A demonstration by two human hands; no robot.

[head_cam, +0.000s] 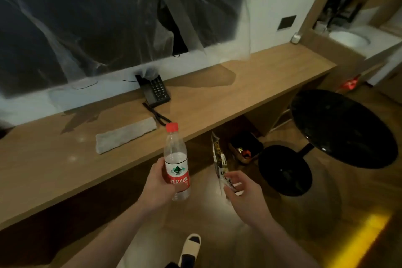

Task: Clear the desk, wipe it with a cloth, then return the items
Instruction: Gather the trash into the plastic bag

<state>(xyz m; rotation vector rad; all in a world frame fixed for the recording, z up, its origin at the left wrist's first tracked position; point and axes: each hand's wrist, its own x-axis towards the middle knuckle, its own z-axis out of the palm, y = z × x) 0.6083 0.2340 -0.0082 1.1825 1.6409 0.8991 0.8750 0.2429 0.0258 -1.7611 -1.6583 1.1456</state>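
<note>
The left hand (157, 183) wraps the water bottle (177, 165) at its label; the right hand (241, 193) pinches a snack packet (220, 163) — both off the counter's (217, 98) front edge. The bottle looks light and slick, so mid-body suits; the packet is floppy. The cloth (126, 135) lies near that edge.
</note>
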